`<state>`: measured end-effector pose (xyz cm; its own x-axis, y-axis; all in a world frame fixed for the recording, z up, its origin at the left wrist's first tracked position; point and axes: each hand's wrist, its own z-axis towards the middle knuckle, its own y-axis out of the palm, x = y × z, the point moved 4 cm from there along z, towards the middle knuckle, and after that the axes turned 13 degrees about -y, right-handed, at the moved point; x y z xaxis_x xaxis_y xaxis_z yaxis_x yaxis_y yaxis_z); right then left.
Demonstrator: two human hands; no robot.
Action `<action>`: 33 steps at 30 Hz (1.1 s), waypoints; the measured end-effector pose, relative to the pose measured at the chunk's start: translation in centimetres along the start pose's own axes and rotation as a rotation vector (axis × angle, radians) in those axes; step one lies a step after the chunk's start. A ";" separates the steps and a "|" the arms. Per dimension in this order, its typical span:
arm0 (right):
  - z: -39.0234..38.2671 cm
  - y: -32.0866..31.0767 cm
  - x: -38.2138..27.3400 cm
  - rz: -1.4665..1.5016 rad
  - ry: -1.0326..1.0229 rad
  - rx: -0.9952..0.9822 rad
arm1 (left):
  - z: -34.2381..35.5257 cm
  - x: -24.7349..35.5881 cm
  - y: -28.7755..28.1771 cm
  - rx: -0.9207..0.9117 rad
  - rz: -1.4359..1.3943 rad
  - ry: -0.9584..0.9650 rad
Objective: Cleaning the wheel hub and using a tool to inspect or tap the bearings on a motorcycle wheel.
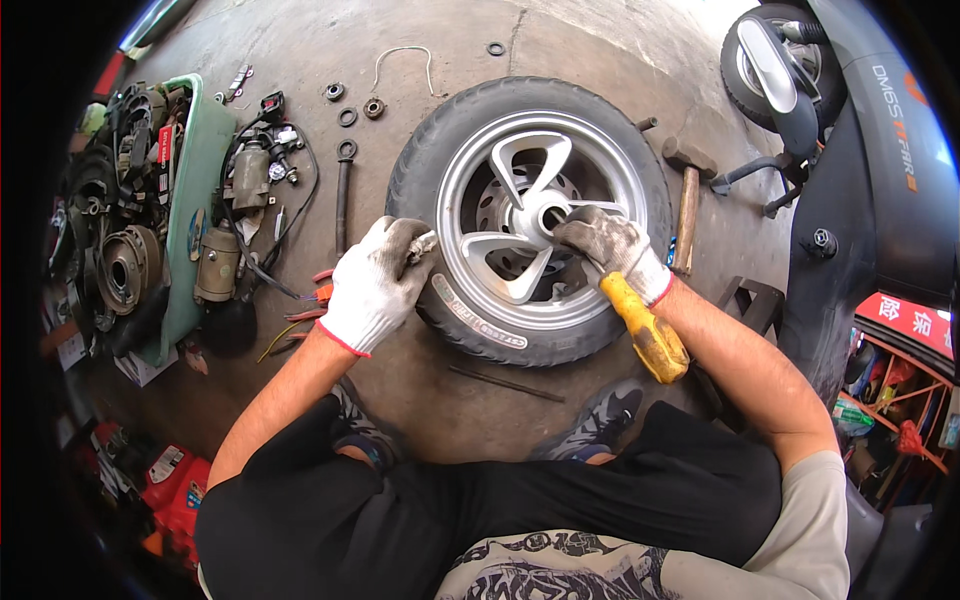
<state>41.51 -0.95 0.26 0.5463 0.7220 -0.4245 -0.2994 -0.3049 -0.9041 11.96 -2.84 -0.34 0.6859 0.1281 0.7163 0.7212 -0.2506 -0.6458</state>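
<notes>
A scooter wheel (pixel 612 322) with a black tyre and silver three-spoke rim lies flat on the floor in front of me. My right hand (pixel 603 240), in a white glove with a dirty grey palm, has its fingers at the hub opening (pixel 553 216). A screwdriver (pixel 645 328) is held in that hand, its worn yellow handle sticking out toward me below the wrist. My left hand (pixel 378 277), gloved too, is closed by the tyre's left edge. Between its fingertips shows a small greyish-white bit whose kind I cannot make out.
Left of the wheel lie a long axle bolt (pixel 344 195), bearings (pixel 374 107), rings and red-handled pliers (pixel 318 292). A green bin (pixel 185 235) of motor parts stands farther left. Right are a hammer (pixel 688 205) and a dark scooter (pixel 850 215). A thin rod (pixel 507 383) lies near my feet.
</notes>
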 end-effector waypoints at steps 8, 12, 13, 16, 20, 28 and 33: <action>-0.4 -0.2 0.5 0.098 -0.021 0.088 | 0.0 0.4 -0.4 0.021 0.007 0.016; 0.2 0.5 0.8 0.112 -0.012 0.013 | 0.0 0.5 -0.4 0.007 -0.024 0.018; 0.3 0.7 0.8 0.164 -0.019 -0.030 | -0.1 0.2 -0.6 0.006 -0.017 0.013; -0.2 0.0 1.1 0.212 -0.077 0.016 | 0.0 0.4 -1.0 -0.027 0.019 0.010; -1.7 0.2 1.8 0.221 -0.058 0.090 | 0.7 1.0 -0.4 -0.124 0.101 0.007; -1.7 1.4 0.7 0.338 0.142 0.465 | 1.0 1.1 -0.5 -0.221 0.125 -0.105; -1.4 2.6 0.9 0.255 -0.019 0.384 | 0.9 1.0 -0.5 -0.182 0.087 -0.151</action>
<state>42.34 -1.92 -2.51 0.4045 0.6659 -0.6269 -0.6923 -0.2250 -0.6857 12.34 -1.73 0.48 0.7612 0.2369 0.6037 0.6388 -0.4340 -0.6353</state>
